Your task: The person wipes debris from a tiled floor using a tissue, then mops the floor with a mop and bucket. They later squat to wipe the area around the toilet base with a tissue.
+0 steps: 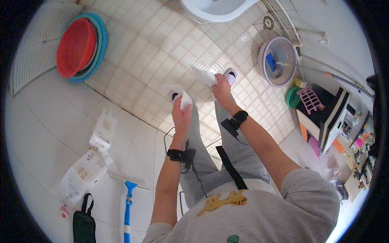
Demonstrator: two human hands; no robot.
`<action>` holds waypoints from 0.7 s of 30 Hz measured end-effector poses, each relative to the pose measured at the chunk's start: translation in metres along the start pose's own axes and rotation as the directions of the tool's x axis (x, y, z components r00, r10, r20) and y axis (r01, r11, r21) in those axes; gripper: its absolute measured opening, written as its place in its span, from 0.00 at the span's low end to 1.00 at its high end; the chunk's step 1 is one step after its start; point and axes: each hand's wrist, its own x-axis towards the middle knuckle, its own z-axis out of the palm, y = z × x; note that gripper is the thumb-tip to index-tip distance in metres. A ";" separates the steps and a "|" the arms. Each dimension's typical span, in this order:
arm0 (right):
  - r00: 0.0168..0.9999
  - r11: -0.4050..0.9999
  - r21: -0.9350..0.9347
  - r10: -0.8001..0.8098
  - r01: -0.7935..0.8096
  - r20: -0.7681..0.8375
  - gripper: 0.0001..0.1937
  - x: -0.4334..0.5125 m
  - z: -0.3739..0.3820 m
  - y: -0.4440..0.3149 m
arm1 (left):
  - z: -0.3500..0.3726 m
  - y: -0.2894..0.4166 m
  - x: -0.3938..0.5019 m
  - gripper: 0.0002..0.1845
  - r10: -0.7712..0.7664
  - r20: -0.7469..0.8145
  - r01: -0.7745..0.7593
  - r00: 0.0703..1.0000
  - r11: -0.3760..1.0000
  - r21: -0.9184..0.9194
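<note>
My left hand grips a crumpled white paper sheet, probably tissue, whose top edge curls over my fingers. To the right and a little farther out, my right hand pinches another white sheet, which fans out toward the left. The two sheets look separate, with a gap between them. Both are held above the tiled floor, near my shoes; my left shoe is partly covered by the paper. Black straps with small devices are on both wrists. The fingertips under each sheet are hidden.
Stacked basins, the front one a red basin, hang at left. A white washbasin is ahead. A pale tub stands right, near a pink rack on a washing-machine-like appliance. Paper packages and a blue-handled tool are on the left wall.
</note>
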 end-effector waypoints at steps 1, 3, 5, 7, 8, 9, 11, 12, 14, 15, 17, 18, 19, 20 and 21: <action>0.997 0.998 0.040 -0.046 0.048 -0.063 0.19 0.004 -0.019 0.004 | 0.022 0.005 0.001 0.19 -0.075 0.040 0.079 0.996 0.991 -0.108; 0.996 0.997 0.057 -0.064 0.060 0.064 0.21 0.002 -0.055 0.014 | 0.072 0.007 -0.001 0.19 -0.256 0.086 0.269 0.963 0.937 -0.221; 0.974 0.979 0.101 -0.190 0.178 0.121 0.22 0.004 -0.089 0.026 | 0.123 0.003 0.001 0.18 -0.345 0.156 0.379 0.925 0.857 -0.349; 0.931 0.952 0.262 -0.233 0.159 0.282 0.27 0.007 -0.122 0.042 | 0.165 -0.002 0.007 0.17 -0.184 0.278 0.182 0.943 0.983 0.033; 0.916 0.938 0.325 -0.232 0.121 0.328 0.29 0.005 -0.140 0.052 | 0.187 -0.002 0.009 0.17 -0.115 0.310 0.121 0.944 0.993 0.000; 0.899 0.909 0.402 -0.267 0.115 0.347 0.32 0.005 -0.155 0.061 | 0.205 0.001 0.006 0.19 -0.176 0.333 0.184 0.926 0.983 0.008; 0.908 0.810 0.581 -0.187 -0.074 0.376 0.32 0.015 -0.181 0.085 | 0.239 0.014 0.000 0.24 -0.224 0.313 0.289 0.923 0.940 -0.181; 0.875 0.697 0.660 -0.095 -0.281 0.474 0.30 0.022 -0.190 0.099 | 0.251 0.022 0.005 0.25 -0.349 0.352 0.444 0.868 0.864 -0.238; 0.817 0.594 0.684 -0.076 -0.423 0.571 0.26 0.038 -0.198 0.129 | 0.273 0.036 0.015 0.27 -0.446 0.437 0.583 0.781 0.771 -0.256; 0.815 0.643 0.672 -0.125 -0.367 0.565 0.23 0.048 -0.196 0.146 | 0.280 0.041 0.018 0.28 -0.430 0.477 0.580 0.766 0.783 -0.225; 0.807 0.661 0.674 -0.175 -0.328 0.564 0.19 0.065 -0.177 0.172 | 0.290 0.046 0.027 0.29 -0.457 0.523 0.613 0.720 0.771 -0.171; 0.803 0.633 0.691 -0.176 -0.350 0.569 0.17 0.071 -0.161 0.181 | 0.290 0.045 0.033 0.30 -0.499 0.526 0.650 0.689 0.746 -0.145; 0.784 0.631 0.665 -0.141 -0.400 0.605 0.16 0.077 -0.145 0.191 | 0.290 0.041 0.038 0.30 -0.511 0.545 0.669 0.665 0.732 -0.131; 0.779 0.677 0.621 -0.112 -0.395 0.617 0.15 0.088 -0.132 0.203 | 0.285 0.037 0.046 0.30 -0.563 0.544 0.724 0.623 0.677 -0.129; 0.757 0.742 0.528 -0.043 -0.412 0.652 0.15 0.099 -0.118 0.216 | 0.277 0.030 0.056 0.30 -0.553 0.536 0.691 0.638 0.718 -0.082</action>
